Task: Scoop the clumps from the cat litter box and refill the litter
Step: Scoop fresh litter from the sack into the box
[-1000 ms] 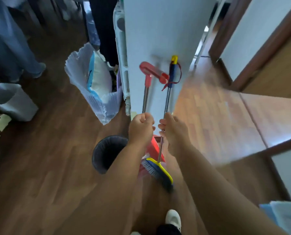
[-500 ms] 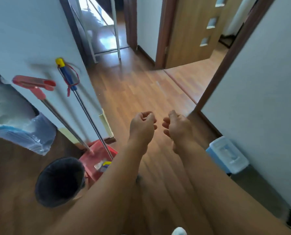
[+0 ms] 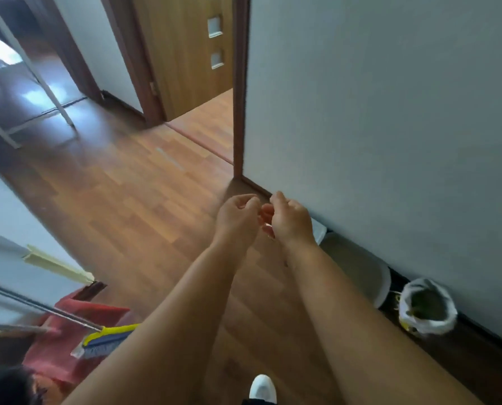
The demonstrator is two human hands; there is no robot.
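Observation:
My left hand (image 3: pixel 238 217) and my right hand (image 3: pixel 287 220) are raised side by side over the wooden floor, fingers loosely curled, holding nothing. Behind my right forearm a pale grey container (image 3: pixel 360 267) stands against the right wall, partly hidden; I cannot tell what is in it. Beside it a white plastic bag (image 3: pixel 426 306) with dark green contents sits open on the floor. At the lower left a broom (image 3: pixel 109 337) with a yellow and blue head leans against the wall, standing in a red dustpan (image 3: pixel 68 320).
A dark round bin (image 3: pixel 4 387) shows at the bottom left corner. The grey wall (image 3: pixel 390 127) runs along the right side. A doorway with a wooden door (image 3: pixel 191 54) lies ahead, and a hallway opens at the upper left. My white shoe (image 3: pixel 262 388) is at the bottom.
Both hands let go of the broom and dustpan handles, which now lean on the wall. The view has swung right, bringing the grey container and the white bag into sight.

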